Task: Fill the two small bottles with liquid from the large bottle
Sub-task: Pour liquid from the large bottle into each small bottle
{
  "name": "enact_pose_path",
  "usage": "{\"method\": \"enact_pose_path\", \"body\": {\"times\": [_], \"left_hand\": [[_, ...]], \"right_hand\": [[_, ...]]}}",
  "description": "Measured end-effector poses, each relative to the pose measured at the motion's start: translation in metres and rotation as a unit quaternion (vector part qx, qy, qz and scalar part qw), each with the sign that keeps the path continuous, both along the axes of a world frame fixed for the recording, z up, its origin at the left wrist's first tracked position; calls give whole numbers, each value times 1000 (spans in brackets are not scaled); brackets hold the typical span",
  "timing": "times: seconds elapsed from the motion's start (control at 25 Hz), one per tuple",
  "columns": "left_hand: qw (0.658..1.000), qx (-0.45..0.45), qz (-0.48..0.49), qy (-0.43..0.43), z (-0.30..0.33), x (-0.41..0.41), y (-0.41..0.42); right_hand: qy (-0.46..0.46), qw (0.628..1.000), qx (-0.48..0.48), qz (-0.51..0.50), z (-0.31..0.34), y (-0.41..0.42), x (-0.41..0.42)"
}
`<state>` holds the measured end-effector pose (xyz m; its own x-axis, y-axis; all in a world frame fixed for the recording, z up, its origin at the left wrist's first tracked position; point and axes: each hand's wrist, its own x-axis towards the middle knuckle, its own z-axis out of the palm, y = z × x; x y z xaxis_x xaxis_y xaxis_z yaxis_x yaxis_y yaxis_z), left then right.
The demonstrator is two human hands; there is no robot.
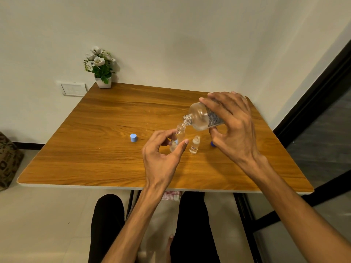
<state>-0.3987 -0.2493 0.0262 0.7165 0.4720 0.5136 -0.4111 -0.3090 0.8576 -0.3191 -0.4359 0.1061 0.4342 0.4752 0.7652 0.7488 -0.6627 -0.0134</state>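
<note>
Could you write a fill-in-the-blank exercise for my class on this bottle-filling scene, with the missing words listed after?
1. The right hand tilts the large bottle so its mouth meets the mouth of a small bottle steadied by the ____ hand.
2. The second small bottle stands on the table with its cap ____.
3. A light ____ cap rests on the table to the left of the bottles.
4. A pot of white ____ stands at the table's far left corner.

Missing words: left; off; blue; flowers
</note>
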Motion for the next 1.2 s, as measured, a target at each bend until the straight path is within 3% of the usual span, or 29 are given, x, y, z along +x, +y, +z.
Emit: {"method": "enact_pose_path", "body": {"times": [1.2], "left_hand": [[1000,-5,1,-2,-3,2,0]], "right_hand": [[-25,999,-32,-14,8,3,3]]}}
